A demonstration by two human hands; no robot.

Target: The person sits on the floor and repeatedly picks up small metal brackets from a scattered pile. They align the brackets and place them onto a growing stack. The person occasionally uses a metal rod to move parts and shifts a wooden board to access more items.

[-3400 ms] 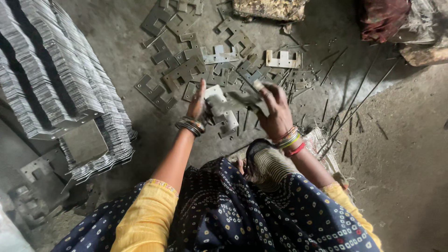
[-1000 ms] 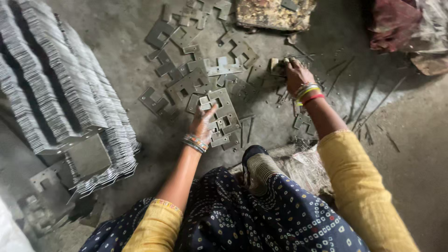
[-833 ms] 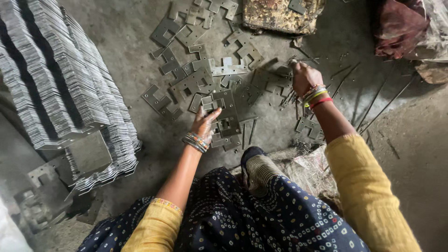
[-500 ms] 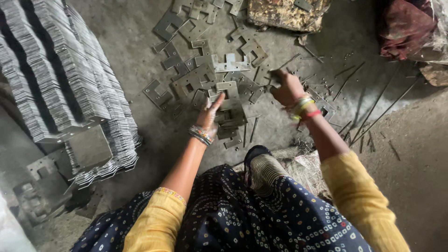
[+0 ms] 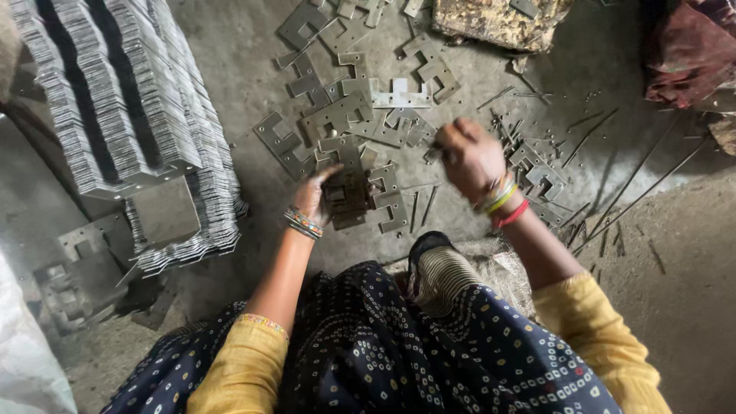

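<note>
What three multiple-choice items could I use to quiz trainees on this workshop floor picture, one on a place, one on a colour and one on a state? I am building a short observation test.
1. Where does the big stack of metal plates lie?
A. to the person's left
B. to the person's right
C. on the person's lap

2. What colour are the person's sleeves?
A. white
B. yellow
C. green

3. What is the left hand doing?
A. hanging in the air, away from everything
B. resting in the lap
C. resting on a small pile of notched plates on the floor

Key: 1 A, the stack fills the upper left of the view, beyond the left arm. 2 B, both forearms come out of yellow cuffs. 3 C, its fingers lie on the pile, while the right hand is raised, closed around a small metal piece.
</note>
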